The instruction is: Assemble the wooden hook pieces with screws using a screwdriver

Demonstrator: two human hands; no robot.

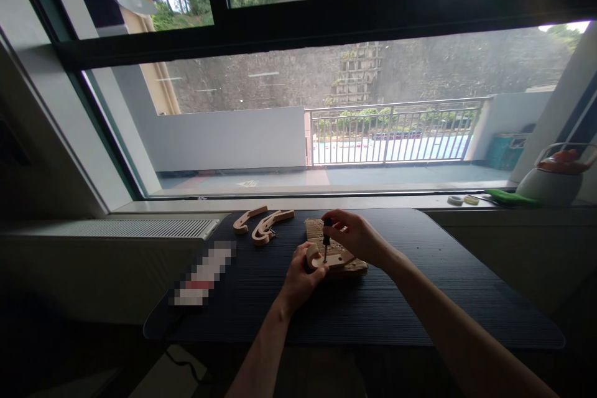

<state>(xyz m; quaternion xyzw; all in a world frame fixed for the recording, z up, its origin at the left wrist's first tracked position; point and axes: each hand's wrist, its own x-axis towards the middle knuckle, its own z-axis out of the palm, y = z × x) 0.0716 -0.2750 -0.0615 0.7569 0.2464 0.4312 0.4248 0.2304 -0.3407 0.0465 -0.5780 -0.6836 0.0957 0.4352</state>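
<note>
My right hand [357, 237] is closed around the dark handle of a screwdriver [327, 231], which stands upright with its tip down at a curved wooden hook [334, 259]. The curled end of that hook is gripped by my left hand [301, 277], thumb along its near side. Beneath the hook lies a rough wooden board [314, 231] with many small holes in its surface. Whether a screw sits under the tip is too small to tell. To the left, more curved wooden hooks [249, 219] rest on the dark table, some stacked together.
The dark ribbed table [420, 298] stands against a window sill. A blurred pale strip [205, 277] lies at its left, with a cable hanging below. On the sill are tape rolls [456, 200], a green object [513, 198] and a white kettle-like pot [550, 185]. A radiator [116, 228] is at left.
</note>
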